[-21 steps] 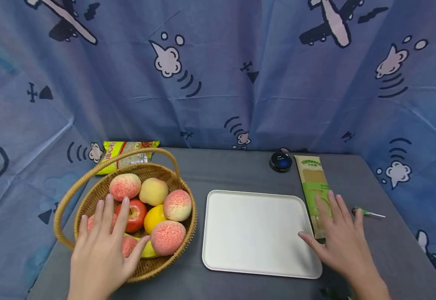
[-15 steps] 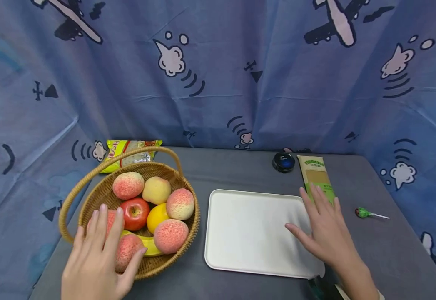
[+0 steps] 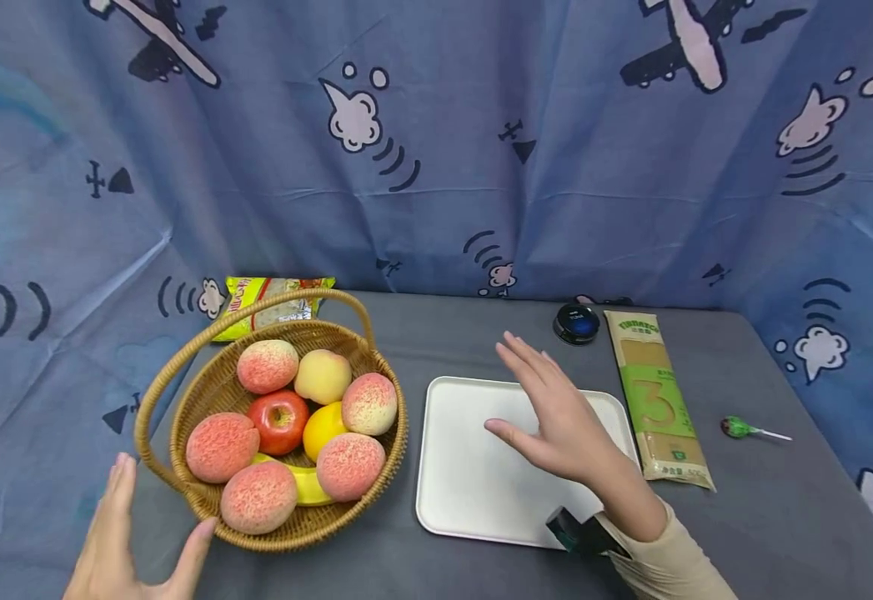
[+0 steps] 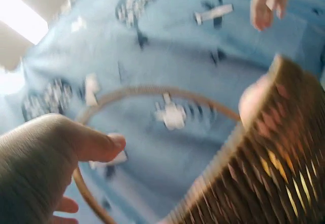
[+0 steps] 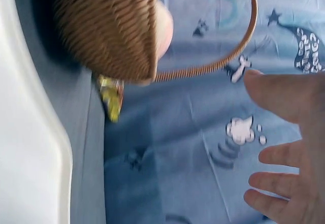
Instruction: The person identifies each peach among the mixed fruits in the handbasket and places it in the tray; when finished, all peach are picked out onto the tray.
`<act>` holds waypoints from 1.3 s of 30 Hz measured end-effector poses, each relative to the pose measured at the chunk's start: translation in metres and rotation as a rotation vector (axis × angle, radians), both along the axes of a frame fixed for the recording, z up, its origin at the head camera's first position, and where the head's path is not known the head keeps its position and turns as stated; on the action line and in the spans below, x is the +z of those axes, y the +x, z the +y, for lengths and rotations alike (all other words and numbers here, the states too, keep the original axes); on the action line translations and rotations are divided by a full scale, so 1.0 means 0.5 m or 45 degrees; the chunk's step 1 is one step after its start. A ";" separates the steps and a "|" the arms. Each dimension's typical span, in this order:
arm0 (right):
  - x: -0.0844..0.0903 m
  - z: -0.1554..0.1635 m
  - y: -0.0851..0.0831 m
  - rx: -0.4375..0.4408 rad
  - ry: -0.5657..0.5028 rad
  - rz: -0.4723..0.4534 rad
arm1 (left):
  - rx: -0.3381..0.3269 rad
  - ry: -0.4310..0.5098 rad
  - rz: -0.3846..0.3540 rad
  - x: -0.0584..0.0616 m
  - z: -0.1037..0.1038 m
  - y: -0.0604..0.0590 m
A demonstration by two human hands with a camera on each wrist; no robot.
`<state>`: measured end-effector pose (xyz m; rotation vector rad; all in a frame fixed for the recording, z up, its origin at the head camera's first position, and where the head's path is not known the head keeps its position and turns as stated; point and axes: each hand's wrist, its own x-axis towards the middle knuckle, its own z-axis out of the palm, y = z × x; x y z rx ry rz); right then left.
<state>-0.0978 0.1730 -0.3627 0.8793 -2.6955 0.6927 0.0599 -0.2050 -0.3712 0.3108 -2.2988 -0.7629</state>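
A wicker basket (image 3: 398, 433) with a tall arched handle stands at the left of the table in the head view. Inside it lie a red apple (image 3: 278, 422), a banana (image 3: 308, 485), a yellow fruit (image 3: 323, 430) and several peaches (image 3: 259, 497). My left hand (image 3: 124, 542) is beside the basket's near left side, fingers extended, thumb apart, holding nothing. Over the white tray (image 3: 447, 521) hovers my right hand (image 3: 552, 417), also with straight fingers and nothing in it. The left wrist view shows the left thumb (image 4: 96, 144) near the blurred basket wall (image 4: 259, 168).
Behind the basket lies a yellow snack bag (image 3: 286, 287). A round black tin (image 3: 576, 323) sits at the back. Right of the tray are a long noodle packet (image 3: 657, 400) and a green lollipop (image 3: 740, 427). A patterned blue curtain (image 3: 436, 167) hangs behind the table.
My right hand has moved left from the noodle packet to over the tray. My left hand has shifted left and down, from over the basket's near fruit to beside the rim.
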 end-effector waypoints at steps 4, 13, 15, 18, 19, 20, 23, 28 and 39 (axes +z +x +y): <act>0.022 -0.044 -0.013 0.142 -0.107 -0.045 | 0.077 0.172 -0.215 -0.032 -0.030 -0.017; 0.075 -0.148 -0.046 0.463 -0.238 -0.164 | -0.146 0.235 -0.295 -0.084 -0.104 -0.046; 0.084 -0.176 -0.056 0.540 -0.255 -0.194 | -0.221 0.214 -0.273 -0.090 -0.114 -0.048; 0.095 -0.224 -0.077 0.639 -0.279 -0.242 | -0.302 0.236 -0.260 -0.094 -0.122 -0.049; 0.099 -0.240 -0.084 0.665 -0.283 -0.261 | -0.325 0.252 -0.251 -0.095 -0.123 -0.049; 0.103 -0.256 -0.092 0.688 -0.286 -0.280 | -0.342 0.273 -0.239 -0.096 -0.124 -0.049; 0.111 -0.304 -0.115 0.733 -0.280 -0.362 | -0.377 0.323 -0.206 -0.100 -0.126 -0.051; 0.111 -0.383 -0.153 0.769 -0.226 -0.574 | -0.429 0.334 -0.189 -0.105 -0.133 -0.056; 0.068 -0.510 -0.238 0.695 -0.108 -1.074 | -0.502 0.322 -0.210 -0.114 -0.148 -0.057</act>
